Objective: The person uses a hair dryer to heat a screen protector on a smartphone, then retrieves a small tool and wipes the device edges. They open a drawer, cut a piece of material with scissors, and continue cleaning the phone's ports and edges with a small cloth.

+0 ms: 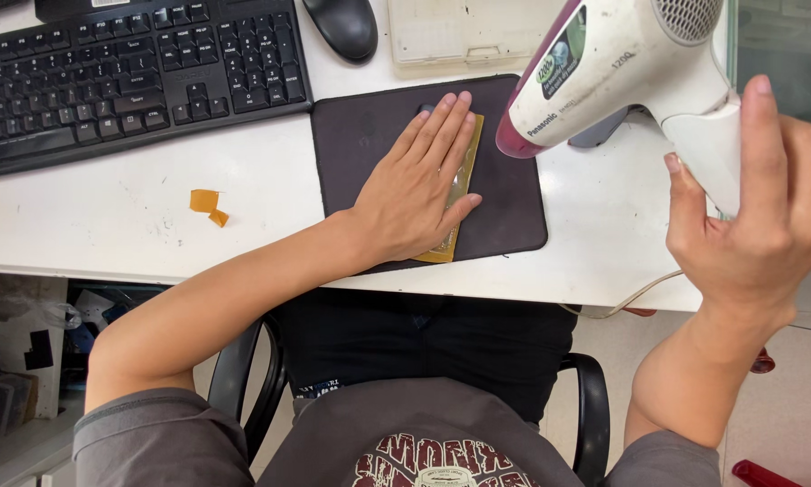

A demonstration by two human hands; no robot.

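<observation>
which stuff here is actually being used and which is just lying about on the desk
In use:
left hand, pressed flat on the amber strip
dark mat under the strip
right hand, gripping the white hair dryer, nozzle aimed toward the strip

Lying about:
black keyboard
black mouse
scrap of orange tape
pale flat case

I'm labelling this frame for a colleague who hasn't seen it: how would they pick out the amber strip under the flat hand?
Start at the white desk and find the dark mouse pad right of the black keyboard. The left hand lies flat on it, pressing a long amber strip. Unlike the small orange tape scrap on the bare desk, it is elongated and lies on the pad.
</observation>
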